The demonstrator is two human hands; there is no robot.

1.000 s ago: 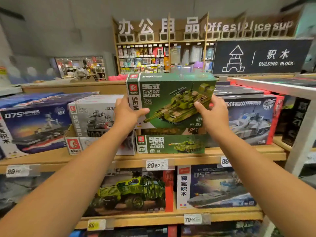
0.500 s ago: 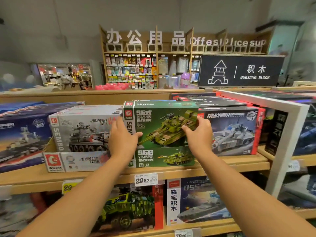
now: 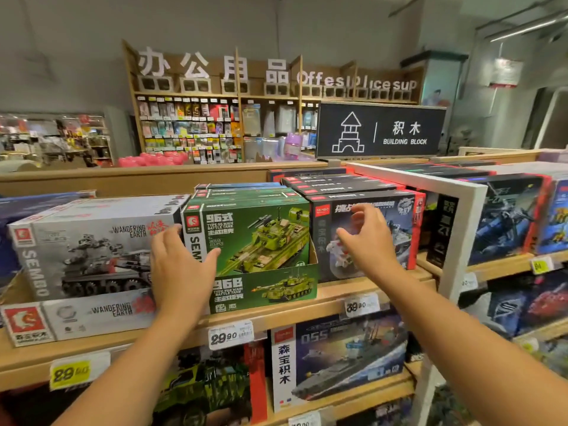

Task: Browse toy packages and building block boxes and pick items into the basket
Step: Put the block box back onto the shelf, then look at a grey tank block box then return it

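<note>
Your left hand [image 3: 181, 269] lies open against the left end of the green tank box [image 3: 261, 238], which stands in its display tray [image 3: 267, 290] on the wooden shelf [image 3: 332, 298]. At three o'clock of it, your right hand [image 3: 367, 241] hovers loosely open, holding nothing, before the grey-blue box [image 3: 396, 229].

Two bare forearms, left hand [image 3: 181, 265] and right hand [image 3: 367, 241], no sleeves, rings or watch.
</note>
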